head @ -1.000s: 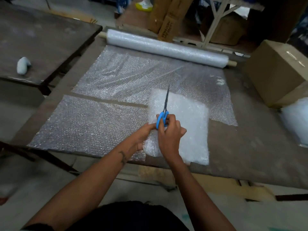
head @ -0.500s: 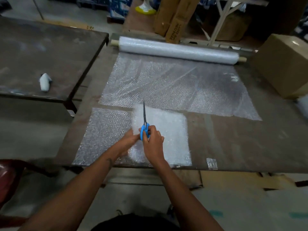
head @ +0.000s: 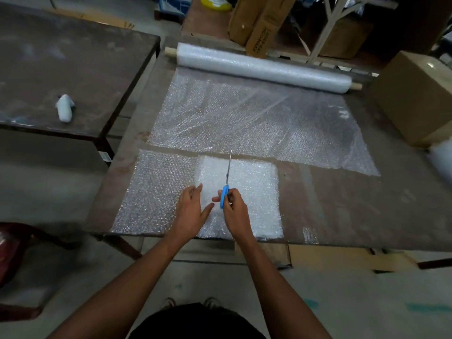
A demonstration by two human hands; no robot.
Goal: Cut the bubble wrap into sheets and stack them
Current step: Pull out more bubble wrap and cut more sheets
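The brown surface (head: 342, 216) carries a stack of cut sheets (head: 254, 192) under the hands, a single sheet (head: 156, 192) left of them, the unrolled bubble wrap (head: 244, 118) and its roll (head: 264, 67) beyond them, and a cardboard box (head: 415, 94) far right.

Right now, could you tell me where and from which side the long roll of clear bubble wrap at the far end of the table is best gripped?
Judging by its pose, grip the long roll of clear bubble wrap by the wooden core stubs protruding at both ends, one hand from each side. The soft middle would likely crush, and its unrolled sheet trails toward you.
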